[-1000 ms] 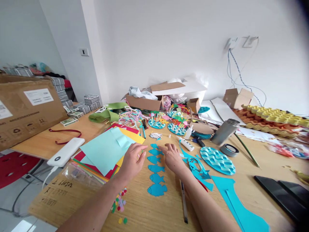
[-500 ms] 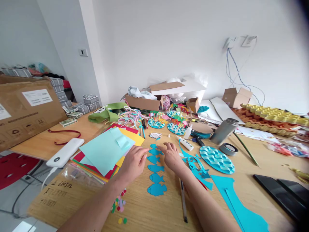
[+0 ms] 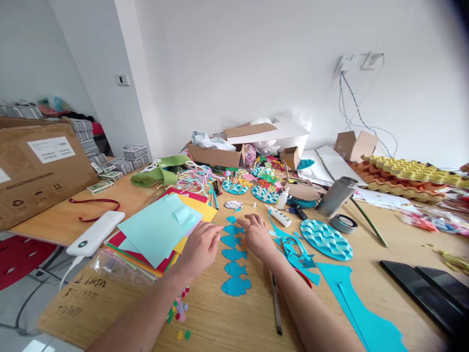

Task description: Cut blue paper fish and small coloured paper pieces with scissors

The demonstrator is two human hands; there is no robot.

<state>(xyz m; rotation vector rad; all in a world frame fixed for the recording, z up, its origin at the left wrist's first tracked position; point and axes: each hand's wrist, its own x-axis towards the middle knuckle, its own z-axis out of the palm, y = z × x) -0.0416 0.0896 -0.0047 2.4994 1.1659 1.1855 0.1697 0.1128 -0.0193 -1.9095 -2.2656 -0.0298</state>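
Blue paper fish [image 3: 234, 254], six of them, lie in one column on the wooden table [image 3: 216, 322], the biggest closest to its near edge. I see my left hand [image 3: 200, 244] half curled, index finger at the nose of the second-farthest fish [image 3: 232, 229]; my right hand [image 3: 258, 238] is loosely spread near the tail. Neither grips anything; contact I cannot tell.

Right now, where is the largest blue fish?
In the head view, the largest fish lies centrally, at the near end of the fish row, right of the coloured dots.
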